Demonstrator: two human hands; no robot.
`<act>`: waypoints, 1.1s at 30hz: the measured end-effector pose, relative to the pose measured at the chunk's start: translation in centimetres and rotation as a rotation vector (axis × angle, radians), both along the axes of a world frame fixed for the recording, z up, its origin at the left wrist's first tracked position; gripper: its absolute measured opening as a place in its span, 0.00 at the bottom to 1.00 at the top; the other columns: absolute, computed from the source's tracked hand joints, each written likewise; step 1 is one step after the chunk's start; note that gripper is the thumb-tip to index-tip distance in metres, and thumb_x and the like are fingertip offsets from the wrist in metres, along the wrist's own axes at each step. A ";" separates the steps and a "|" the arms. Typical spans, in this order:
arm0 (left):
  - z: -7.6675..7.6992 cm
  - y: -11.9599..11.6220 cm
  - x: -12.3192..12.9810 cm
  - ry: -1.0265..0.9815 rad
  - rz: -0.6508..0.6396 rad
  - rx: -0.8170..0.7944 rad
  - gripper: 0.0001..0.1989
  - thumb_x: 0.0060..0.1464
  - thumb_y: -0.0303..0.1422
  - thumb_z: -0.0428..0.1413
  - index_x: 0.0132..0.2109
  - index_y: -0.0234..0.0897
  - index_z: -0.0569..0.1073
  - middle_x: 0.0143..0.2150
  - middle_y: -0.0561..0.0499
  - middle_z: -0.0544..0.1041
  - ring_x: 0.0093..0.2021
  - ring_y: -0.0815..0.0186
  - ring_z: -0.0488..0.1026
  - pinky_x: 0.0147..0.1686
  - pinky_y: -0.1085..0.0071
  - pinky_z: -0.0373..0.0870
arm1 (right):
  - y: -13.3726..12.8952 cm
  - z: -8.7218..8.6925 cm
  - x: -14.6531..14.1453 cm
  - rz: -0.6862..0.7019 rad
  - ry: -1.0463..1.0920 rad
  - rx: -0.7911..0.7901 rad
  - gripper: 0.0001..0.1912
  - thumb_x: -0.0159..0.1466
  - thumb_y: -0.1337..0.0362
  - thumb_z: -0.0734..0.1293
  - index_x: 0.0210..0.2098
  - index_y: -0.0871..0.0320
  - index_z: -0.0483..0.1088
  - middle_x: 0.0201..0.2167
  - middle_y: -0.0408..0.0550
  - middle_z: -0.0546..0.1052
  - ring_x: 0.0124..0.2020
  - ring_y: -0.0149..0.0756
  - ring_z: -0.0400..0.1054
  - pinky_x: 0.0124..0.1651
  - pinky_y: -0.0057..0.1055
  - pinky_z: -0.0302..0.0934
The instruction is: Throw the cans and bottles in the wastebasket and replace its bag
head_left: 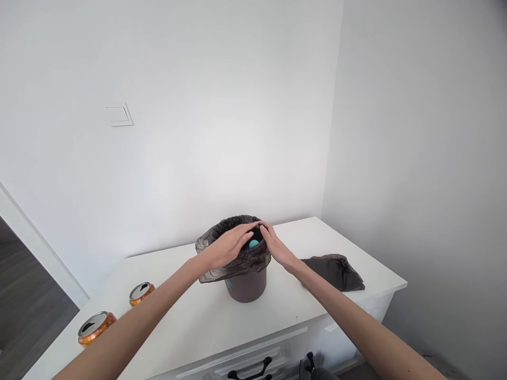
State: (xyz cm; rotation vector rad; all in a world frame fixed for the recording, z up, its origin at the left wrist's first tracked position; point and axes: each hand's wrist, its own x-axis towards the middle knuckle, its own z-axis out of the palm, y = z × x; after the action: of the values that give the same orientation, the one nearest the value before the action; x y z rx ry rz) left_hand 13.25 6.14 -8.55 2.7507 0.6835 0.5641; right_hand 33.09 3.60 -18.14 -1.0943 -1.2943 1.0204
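A dark purple bin [247, 287] stands on the white dresser top, with a black plastic bag [222, 272] over its rim and hanging down outside. My left hand [232, 244] reaches across the bin's mouth, fingers stretched toward its right rear rim. At the right side of the rim, my right hand [275, 245] rests against the bag with its fingers extended. The fingertips of both hands nearly meet. Between them a turquoise round thing [254, 243] shows inside the bin.
Two opened orange cans, one nearer [95, 327] and one farther [141, 293], stand at the left of the dresser top [190, 316]. A folded black bag [332, 272] lies on the right, partly behind my right forearm. Walls border the back and right.
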 end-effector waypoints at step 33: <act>2.2 -2.0 -11.2 -0.349 0.566 0.109 0.31 0.63 0.51 0.51 0.66 0.39 0.64 0.62 0.41 0.70 0.59 0.53 0.71 0.57 0.58 0.70 | -0.9 -0.4 -1.4 -0.146 -0.115 -0.052 0.31 0.69 0.36 0.53 0.66 0.40 0.58 0.69 0.43 0.63 0.68 0.46 0.58 0.69 0.45 0.51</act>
State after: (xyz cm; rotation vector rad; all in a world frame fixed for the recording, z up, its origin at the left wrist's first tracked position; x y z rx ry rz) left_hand 2.07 4.12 -6.31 2.4292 1.3722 1.1896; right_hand 31.65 2.66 -18.57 -1.2837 -1.2646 0.8978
